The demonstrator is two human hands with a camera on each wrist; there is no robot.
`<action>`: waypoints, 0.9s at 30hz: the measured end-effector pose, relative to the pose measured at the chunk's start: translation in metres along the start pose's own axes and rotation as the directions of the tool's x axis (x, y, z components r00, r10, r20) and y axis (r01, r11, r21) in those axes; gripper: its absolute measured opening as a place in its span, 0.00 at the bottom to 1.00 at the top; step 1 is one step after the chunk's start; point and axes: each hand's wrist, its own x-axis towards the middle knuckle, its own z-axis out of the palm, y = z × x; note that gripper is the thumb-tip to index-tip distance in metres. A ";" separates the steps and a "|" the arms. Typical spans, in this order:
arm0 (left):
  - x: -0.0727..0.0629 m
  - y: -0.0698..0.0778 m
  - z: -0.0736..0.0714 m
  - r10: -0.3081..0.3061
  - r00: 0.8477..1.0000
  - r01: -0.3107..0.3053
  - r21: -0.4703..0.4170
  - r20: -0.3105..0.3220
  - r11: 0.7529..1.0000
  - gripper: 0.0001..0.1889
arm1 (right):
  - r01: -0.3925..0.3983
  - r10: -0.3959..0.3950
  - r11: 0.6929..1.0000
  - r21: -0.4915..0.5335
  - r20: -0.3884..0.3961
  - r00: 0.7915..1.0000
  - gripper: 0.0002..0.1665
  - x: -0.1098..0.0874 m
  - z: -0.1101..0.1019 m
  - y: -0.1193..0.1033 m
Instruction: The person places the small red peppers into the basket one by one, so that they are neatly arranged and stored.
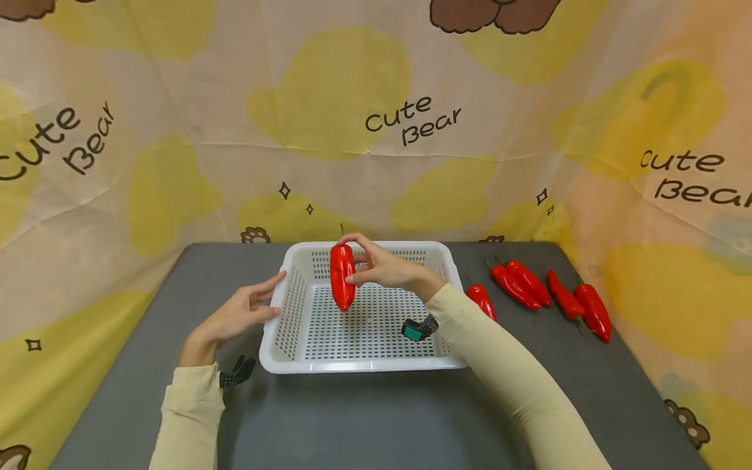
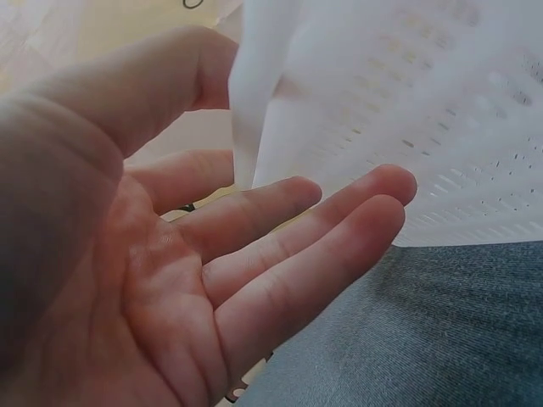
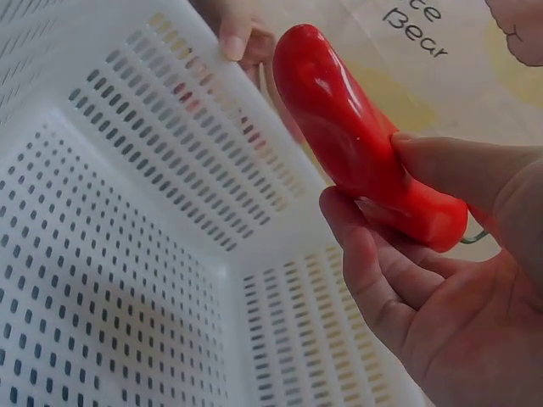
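Note:
My right hand (image 1: 384, 266) holds a glossy red chili pepper (image 1: 343, 277) over the white plastic basket (image 1: 364, 366), pinched between thumb and fingers. The pepper's tip points down in the head view and its stem is at the top. In the right wrist view, the same pepper (image 3: 339, 127) lies between thumb and fingertips, with a bit of green stem showing. Against the basket's left rim, my left hand (image 1: 235, 316) rests with its fingers fairly straight. The left wrist view shows those fingers (image 2: 288, 280) alongside the basket's outer wall (image 2: 339, 127).
Right of the basket, several red peppers (image 1: 593, 312) lie on the grey table (image 1: 364, 424). One pepper (image 1: 482, 301) beside the basket is partly hidden by my right sleeve. A printed cloth (image 1: 329, 98) hangs behind and along the sides.

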 end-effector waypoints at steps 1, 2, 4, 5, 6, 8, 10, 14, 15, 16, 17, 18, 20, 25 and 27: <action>0.000 0.000 0.000 -0.003 1.000 0.003 0.005 -0.001 1.000 0.41 | -0.008 0.008 1.000 0.006 0.010 1.000 0.42 0.003 0.002 0.001; 0.000 0.000 0.000 -0.006 1.000 0.006 0.009 -0.002 1.000 0.41 | -0.017 0.017 1.000 0.007 0.015 1.000 0.42 0.006 0.005 0.003; 0.001 0.000 -0.001 -0.010 1.000 0.011 0.017 -0.004 1.000 0.41 | -0.037 0.038 0.999 -0.008 0.026 0.999 0.42 0.012 0.010 0.006; 0.001 0.000 -0.001 -0.012 1.000 0.013 0.020 -0.005 1.000 0.41 | -0.047 0.048 0.999 -0.019 0.031 0.998 0.43 0.015 0.013 0.008; 0.001 0.001 -0.001 -0.015 1.000 0.015 0.024 -0.004 1.000 0.41 | -0.058 0.059 0.998 -0.031 0.035 0.998 0.43 0.018 0.016 0.010; 0.002 0.001 -0.002 -0.017 1.000 0.017 0.030 -0.006 0.999 0.41 | -0.079 0.082 0.995 -0.060 0.044 0.996 0.43 0.024 0.022 0.013; 0.001 0.001 -0.002 -0.018 1.000 0.019 0.034 -0.008 0.999 0.41 | -0.101 0.105 0.992 -0.076 0.051 0.993 0.43 0.029 0.028 0.016; 0.001 0.001 -0.002 -0.026 1.000 0.027 0.041 -0.012 0.999 0.41 | -0.138 0.142 0.987 -0.081 0.055 0.988 0.43 0.037 0.035 0.021; 0.001 0.002 -0.002 -0.027 1.000 0.028 0.043 -0.013 0.999 0.41 | -0.147 0.151 0.986 -0.080 0.053 0.987 0.43 0.038 0.035 0.023; 0.001 0.002 -0.002 -0.028 1.000 0.029 0.044 -0.014 0.999 0.41 | -0.158 0.163 0.984 -0.083 0.050 0.985 0.43 0.039 0.037 0.024; 0.002 0.002 -0.002 -0.029 0.999 0.030 0.045 -0.015 0.999 0.41 | -0.170 0.175 0.982 -0.084 0.048 0.983 0.43 0.040 0.038 0.025; 0.002 0.002 -0.001 -0.031 0.999 0.031 0.046 -0.018 0.998 0.41 | -0.180 0.184 0.980 -0.086 0.047 0.982 0.43 0.041 0.040 0.027; 0.002 0.003 -0.001 -0.034 0.999 0.035 0.042 -0.023 0.998 0.41 | -0.200 0.205 0.975 -0.099 0.047 0.978 0.42 0.043 0.044 0.029; 0.002 0.004 -0.001 -0.053 0.998 0.055 0.039 -0.035 0.998 0.41 | -0.225 0.234 0.964 -0.144 0.048 0.971 0.40 0.048 0.054 0.033; 0.002 0.005 -0.001 -0.060 0.997 0.062 0.043 -0.041 0.997 0.41 | -0.229 0.238 0.962 -0.151 0.048 0.970 0.40 0.050 0.057 0.034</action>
